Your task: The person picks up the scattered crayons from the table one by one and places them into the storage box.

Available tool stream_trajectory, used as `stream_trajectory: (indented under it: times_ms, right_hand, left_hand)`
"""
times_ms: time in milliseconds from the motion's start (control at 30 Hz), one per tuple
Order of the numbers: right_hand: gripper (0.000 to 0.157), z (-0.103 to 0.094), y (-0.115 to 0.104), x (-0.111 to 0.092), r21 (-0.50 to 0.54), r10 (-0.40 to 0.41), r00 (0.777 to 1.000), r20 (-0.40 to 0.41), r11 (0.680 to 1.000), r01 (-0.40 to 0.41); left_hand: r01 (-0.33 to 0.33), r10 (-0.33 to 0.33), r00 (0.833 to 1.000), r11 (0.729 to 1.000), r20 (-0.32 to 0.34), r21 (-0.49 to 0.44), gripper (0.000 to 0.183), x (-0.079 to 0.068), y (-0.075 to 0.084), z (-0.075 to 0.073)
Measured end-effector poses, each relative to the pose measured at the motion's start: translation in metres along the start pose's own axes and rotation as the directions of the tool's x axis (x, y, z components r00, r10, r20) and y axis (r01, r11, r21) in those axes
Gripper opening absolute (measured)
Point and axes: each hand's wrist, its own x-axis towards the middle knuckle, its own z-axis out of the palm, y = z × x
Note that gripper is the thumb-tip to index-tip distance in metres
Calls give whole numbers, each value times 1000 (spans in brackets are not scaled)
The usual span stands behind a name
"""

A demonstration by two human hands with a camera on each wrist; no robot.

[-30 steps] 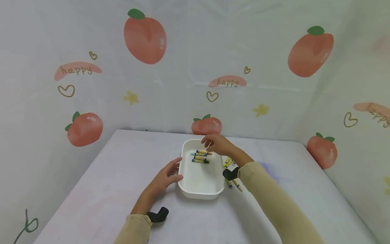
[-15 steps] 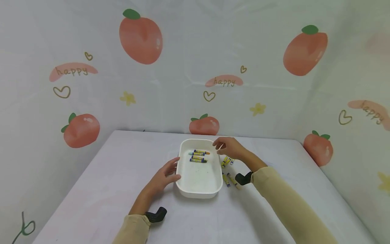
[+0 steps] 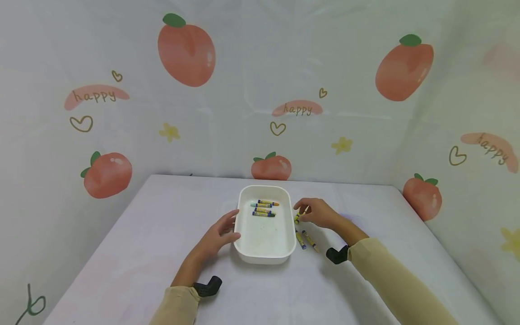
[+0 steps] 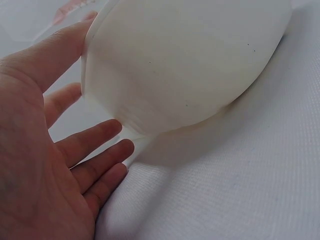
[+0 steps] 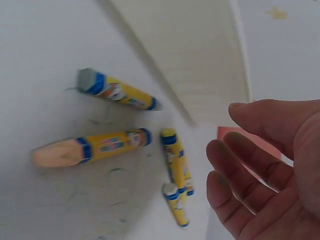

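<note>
A white plastic tray [image 3: 266,239] stands mid-table with several crayons [image 3: 263,214] in yellow-and-blue wrappers lying side by side in its far half. My left hand [image 3: 217,237] rests against the tray's left wall; in the left wrist view, its fingers are extended and spread. Over the loose crayons to the right of the tray hovers my right hand [image 3: 318,213], nothing between its loosely bent fingers. In the right wrist view, a peach crayon [image 5: 110,144] and a grey crayon [image 5: 125,95] lie apart, while several yellow-wrapped crayons [image 5: 175,160] cluster nearer the fingertips.
The white-covered table [image 3: 170,207] reaches back to a hanging cloth [image 3: 235,90] printed with peaches, flowers and hearts. A faint purple smudge [image 3: 352,220] marks the cover behind my right wrist.
My right hand has gone from above the tray's far right corner rightward and down to the loose crayons beside it. The left hand stays at the tray's wall. The view has shifted slightly.
</note>
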Motion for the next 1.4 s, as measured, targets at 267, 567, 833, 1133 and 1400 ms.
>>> stream_trajectory:
  times_ms: [267, 567, 833, 1133, 1400]
  right_hand:
    - [26, 10, 11, -10, 2, 60, 997, 43, 998, -60]
    - [29, 19, 18, -21, -4, 41, 993, 113, 999, -40]
    - [30, 23, 22, -29, -48, 102, 986, 133, 994, -97]
    - [30, 23, 24, -37, -21, 42, 992, 116, 999, -40]
    - [32, 22, 28, -44, 17, 19, 998, 54, 1000, -20]
  left_hand:
    - [9, -9, 1000, 1000, -6, -7, 68, 1, 0, 0]
    - [8, -8, 1000, 1000, 7, -19, 67, 2, -1, -1]
    - [24, -24, 1000, 999, 6, -36, 66, 1, 1, 0]
    - [19, -18, 1000, 999, 11, -28, 66, 0, 1, -1]
    - [13, -11, 1000, 999, 25, -51, 67, -2, 8, -1]
